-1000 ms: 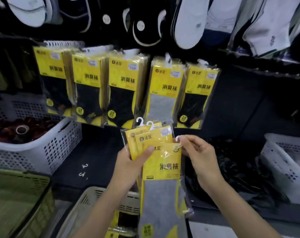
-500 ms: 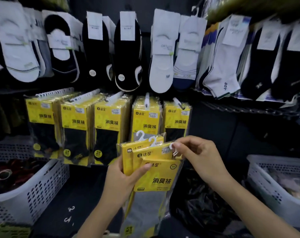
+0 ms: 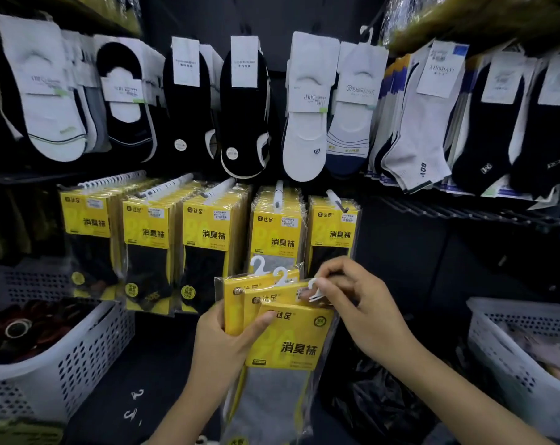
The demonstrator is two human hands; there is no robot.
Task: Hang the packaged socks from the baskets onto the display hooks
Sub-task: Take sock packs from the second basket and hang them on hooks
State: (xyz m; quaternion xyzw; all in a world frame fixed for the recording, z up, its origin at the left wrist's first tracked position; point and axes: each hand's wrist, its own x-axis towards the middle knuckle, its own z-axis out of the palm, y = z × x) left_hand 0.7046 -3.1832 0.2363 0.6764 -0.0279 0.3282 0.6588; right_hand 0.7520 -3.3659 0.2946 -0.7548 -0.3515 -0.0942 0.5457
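**Below the hook row: three packs in hand**

Under the row of five display hooks, each loaded with yellow hung packs, the left hand grips three fanned packs, with the thumb laid across the front card. Three white hangers stick up from the fan, one per pack. The right hand pinches the front hanger, fingers curled narrow round it. The front pack shows a grey sock. The fan sits just below the fourth and fifth hooks from the left; cannot tell if it touches their packs.

White baskets, two: one basket below-left of the row, the other basket below-right. One black bag lies below the row's right end. Carded socks, white and black, hang above the row.
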